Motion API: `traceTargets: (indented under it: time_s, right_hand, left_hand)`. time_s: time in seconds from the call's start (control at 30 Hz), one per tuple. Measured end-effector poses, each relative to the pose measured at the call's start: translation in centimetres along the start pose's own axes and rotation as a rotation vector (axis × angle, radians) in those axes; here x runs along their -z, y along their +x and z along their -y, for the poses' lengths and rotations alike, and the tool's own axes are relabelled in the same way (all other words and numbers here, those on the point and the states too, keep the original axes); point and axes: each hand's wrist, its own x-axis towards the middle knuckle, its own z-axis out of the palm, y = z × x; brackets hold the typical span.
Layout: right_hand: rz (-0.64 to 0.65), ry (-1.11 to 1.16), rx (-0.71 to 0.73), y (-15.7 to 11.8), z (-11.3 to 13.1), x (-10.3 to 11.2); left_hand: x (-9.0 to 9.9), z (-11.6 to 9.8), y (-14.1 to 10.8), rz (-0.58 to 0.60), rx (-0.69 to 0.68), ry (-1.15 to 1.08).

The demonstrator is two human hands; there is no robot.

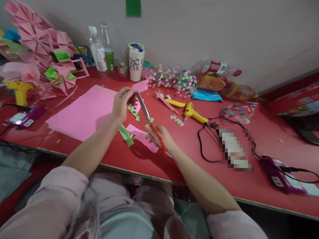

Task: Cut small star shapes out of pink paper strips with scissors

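Observation:
My right hand (167, 138) is closed around scissors (147, 114) with red-orange handles. Their blades look nearly together and point up and left toward my other hand. A small piece of pink paper (141, 86) is pinched between the thumb and fingers of my left hand (121, 103), just above the blade tips. On the red table below lie pink paper strips (142, 137), a green paper scrap (126, 135) and small green cut pieces (134, 114). Little green stars (177, 120) sit right of the scissors.
A stack of pink sheets (82, 113) lies to the left, below folded pink paper shapes (37, 33). Bottles (97, 53) and a white cup (136, 64) stand along the wall near many paper stars (171, 79). A yellow glue gun (195, 114) with a black cord lies right.

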Motion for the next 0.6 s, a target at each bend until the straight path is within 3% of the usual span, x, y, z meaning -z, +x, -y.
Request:
traceTargets:
  time_s: [0.6]
  right_hand:
    - [0.072, 0.007, 0.013, 0.02, -0.15, 0.33]
  left_hand:
    - [-0.03, 0.02, -0.07, 0.022, -0.048, 0.104]
